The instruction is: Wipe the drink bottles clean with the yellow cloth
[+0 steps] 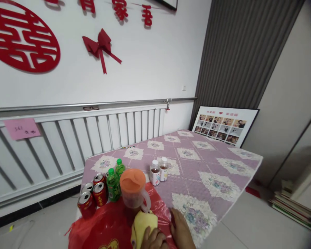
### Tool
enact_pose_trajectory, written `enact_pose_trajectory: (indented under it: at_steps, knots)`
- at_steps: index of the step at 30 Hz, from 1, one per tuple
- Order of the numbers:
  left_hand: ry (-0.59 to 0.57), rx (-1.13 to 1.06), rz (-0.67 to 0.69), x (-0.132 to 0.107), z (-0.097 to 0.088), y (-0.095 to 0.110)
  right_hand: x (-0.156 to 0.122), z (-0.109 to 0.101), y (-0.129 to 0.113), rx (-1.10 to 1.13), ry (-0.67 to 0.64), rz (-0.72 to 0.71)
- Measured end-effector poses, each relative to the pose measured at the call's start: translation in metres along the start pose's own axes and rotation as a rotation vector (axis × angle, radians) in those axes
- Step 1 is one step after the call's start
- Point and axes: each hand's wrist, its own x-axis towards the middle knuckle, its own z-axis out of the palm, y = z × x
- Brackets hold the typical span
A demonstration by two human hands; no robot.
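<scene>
At the bottom edge, my left hand point(154, 239) has its fingers bent over a folded yellow cloth point(145, 221). My right hand point(180, 229) lies just to the right, its fingers on the tablecloth along the edge of a red plastic bag point(160, 200); thumb and fingers look apart. Behind the yellow cloth stands a clear plastic pitcher point(133, 197) with an orange lid, upright, its handle to the right. A shiny red surface with a gold heart print point(110, 243) spreads at the lower left. Both wrists are cut off by the frame.
Several red drink cans point(86, 204) and two green-capped bottles point(114, 186) stand left of the pitcher. Two small white-capped bottles point(154, 173) are behind it, on the purple floral tablecloth point(189, 166). A white radiator point(114, 133) borders the far side; a photo board point(223, 126) leans behind.
</scene>
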Motion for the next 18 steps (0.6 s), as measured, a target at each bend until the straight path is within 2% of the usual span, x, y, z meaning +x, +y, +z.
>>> enact_pose_trajectory:
  at_steps: [4, 9, 14, 18]
  knots:
    - [-0.021, -0.011, 0.017, -0.005, 0.011, -0.004, -0.005, -0.007, -0.003, -0.077, -0.01, -0.033]
    - [-0.082, -0.074, -0.061, -0.001, 0.008, 0.001, -0.01, -0.019, -0.01, -0.159, -0.03, -0.012]
    - [-0.078, -0.126, -0.086, 0.01, -0.011, 0.005, 0.001, -0.029, -0.032, -0.162, -0.07, 0.005]
    - [-0.051, -0.211, -0.049, 0.017, -0.036, 0.007, 0.007, -0.017, -0.066, -0.1, -0.036, 0.003]
